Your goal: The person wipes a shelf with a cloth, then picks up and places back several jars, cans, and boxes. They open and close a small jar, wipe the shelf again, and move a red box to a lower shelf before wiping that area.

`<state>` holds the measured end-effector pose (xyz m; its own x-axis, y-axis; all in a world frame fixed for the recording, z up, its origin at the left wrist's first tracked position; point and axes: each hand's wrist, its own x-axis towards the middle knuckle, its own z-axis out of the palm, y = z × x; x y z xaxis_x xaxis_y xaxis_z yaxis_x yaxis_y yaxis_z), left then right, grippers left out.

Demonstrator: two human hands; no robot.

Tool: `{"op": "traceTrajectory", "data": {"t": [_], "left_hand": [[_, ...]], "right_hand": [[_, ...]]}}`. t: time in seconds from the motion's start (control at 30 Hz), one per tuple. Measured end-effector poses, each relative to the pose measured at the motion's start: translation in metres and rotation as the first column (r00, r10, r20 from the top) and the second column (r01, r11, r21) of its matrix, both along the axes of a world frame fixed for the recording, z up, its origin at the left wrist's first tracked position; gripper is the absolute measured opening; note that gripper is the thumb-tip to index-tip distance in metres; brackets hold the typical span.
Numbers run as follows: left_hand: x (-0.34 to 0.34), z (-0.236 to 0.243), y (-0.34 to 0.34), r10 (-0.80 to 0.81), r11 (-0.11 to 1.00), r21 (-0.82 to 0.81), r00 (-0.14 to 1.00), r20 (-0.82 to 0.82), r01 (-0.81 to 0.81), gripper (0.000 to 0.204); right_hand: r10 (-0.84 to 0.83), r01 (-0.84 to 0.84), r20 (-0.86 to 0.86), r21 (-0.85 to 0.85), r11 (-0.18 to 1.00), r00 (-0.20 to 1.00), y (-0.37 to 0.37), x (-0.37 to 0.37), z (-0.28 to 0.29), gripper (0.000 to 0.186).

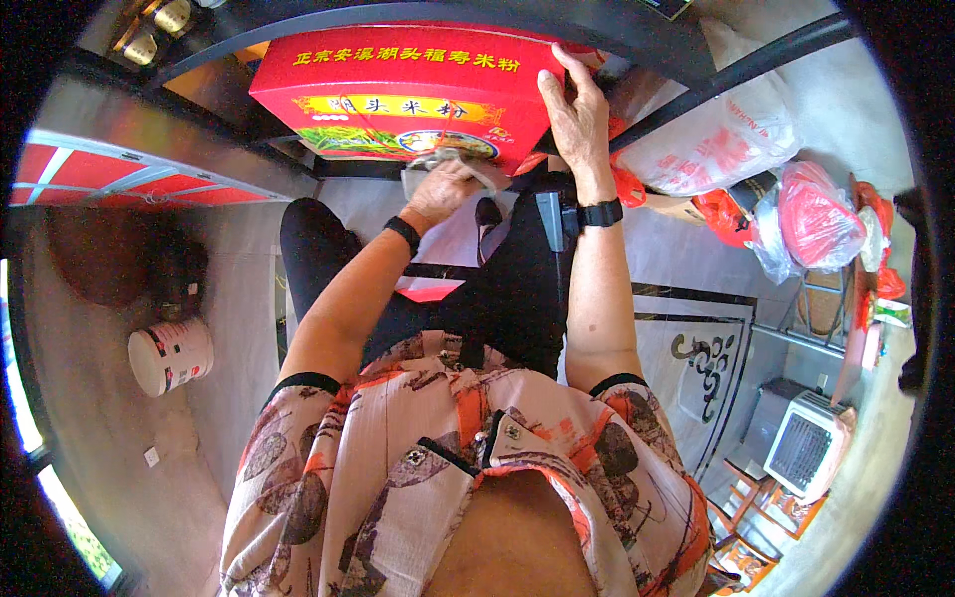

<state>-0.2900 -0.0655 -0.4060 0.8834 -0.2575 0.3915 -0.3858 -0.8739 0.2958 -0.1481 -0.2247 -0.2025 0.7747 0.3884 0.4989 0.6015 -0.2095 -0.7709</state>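
A large red cardboard box [418, 75] with yellow lettering and a food picture on its front sits on a dark-framed shelf ahead of me. My left hand [443, 191] is closed over a grey-white cloth [430, 161], pressing it to the lower front of the box. Up at the box's right end, my right hand [579, 119] grips the edge, thumb on the front and fingers over the top corner. Part of the cloth is hidden under my left hand.
To the right lie a big white plastic bag [711, 134] and a red bag in clear plastic [818, 209]. A white bucket [171, 356] stands at the left, below a red panel [75, 169]. A heater-like appliance [804, 446] is at the lower right.
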Motion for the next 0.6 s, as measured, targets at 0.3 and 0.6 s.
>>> {"op": "traceTrajectory", "data": {"t": [0.3,0.6], "left_hand": [[-0.071,-0.017,0.154,0.923,0.313,-0.604,0.385,0.011,-0.733,0.023],[-0.072,0.009,0.186,0.653,-0.169,-0.795,0.538,-0.533,-0.583,0.027]], "right_hand": [[0.006,-0.005,0.033,-0.026,1.000,0.999,-0.002,0.004,-0.002,0.050],[-0.053,0.053,0.006,0.013,0.999,0.999,0.001,-0.004,-0.008,0.059]]}}
